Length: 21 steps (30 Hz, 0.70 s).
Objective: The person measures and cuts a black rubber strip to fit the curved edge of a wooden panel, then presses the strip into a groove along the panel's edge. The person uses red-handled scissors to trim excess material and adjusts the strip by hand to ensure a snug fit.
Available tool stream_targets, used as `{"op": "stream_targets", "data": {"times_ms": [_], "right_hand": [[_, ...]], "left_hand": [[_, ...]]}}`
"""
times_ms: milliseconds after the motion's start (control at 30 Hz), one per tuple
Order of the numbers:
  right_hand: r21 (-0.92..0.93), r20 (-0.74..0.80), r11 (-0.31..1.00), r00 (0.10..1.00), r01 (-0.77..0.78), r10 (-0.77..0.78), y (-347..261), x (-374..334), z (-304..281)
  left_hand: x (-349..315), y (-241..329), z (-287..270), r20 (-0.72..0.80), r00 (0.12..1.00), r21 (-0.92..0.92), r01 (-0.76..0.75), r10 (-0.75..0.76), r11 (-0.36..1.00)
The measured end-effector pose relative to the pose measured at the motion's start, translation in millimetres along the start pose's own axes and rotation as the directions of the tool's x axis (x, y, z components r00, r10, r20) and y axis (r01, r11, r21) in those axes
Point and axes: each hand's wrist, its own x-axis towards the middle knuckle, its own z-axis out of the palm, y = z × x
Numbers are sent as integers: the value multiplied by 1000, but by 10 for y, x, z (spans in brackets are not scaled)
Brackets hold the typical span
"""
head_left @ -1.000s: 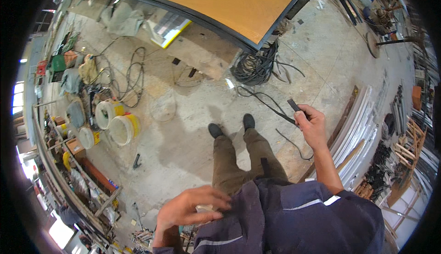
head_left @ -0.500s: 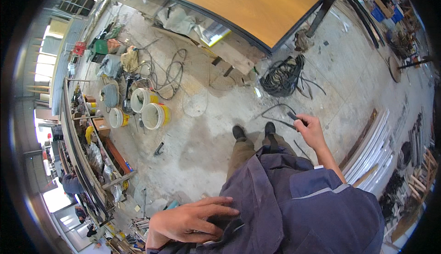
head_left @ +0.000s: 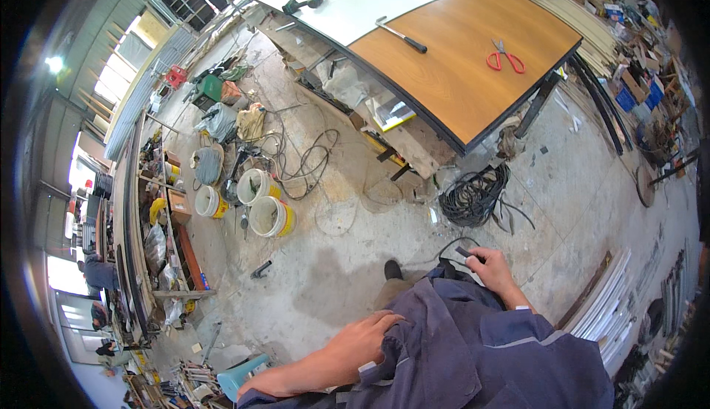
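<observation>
My right hand [head_left: 489, 270] is closed around one end of a thin black flexible strip [head_left: 463, 252], held in front of my right side. Part of the strip loops back toward my body; its exact kind I cannot make out. Against the front of my dark blue jacket [head_left: 436, 335] rests my left hand [head_left: 370, 335], fingers stretched out over the cloth and fingertips partly hidden by its folds. On the floor beyond my right hand lies a coil of black cable [head_left: 473, 196].
Ahead stands a table with a brown and white top [head_left: 444, 61], bearing a hammer [head_left: 403, 35] and red-handled scissors [head_left: 506, 58]. White buckets [head_left: 271, 218] stand to the left near loose cable [head_left: 314, 161]. Wrapped long profiles [head_left: 603, 302] lie at the right.
The view has tilted up, showing more of the table. My left hand has moved inward onto the jacket. My right hand still holds the strip, now closer to my body.
</observation>
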Motion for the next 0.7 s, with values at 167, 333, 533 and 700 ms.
{"op": "stream_targets", "data": {"times_ms": [167, 333, 533, 700], "right_hand": [[22, -3, 998, 998, 59, -59, 50, 69, -44], [43, 34, 999, 999, -9, 7, -78, 58, -54], [82, 42, 994, 996, 70, -74, -93, 46, -51], [118, 17, 991, 997, 71, -73, -24, 43, -112]], "left_hand": [[66, 9, 91, -89, 991, -34, 97, -100, 995], [160, -141, 273, -174, 983, 273, -4, 54, 962], [401, -148, 233, -180, 975, 225, -89, 131, 970], [7, 86, -360, -141, 968, 104, -194, 208, 975]]}}
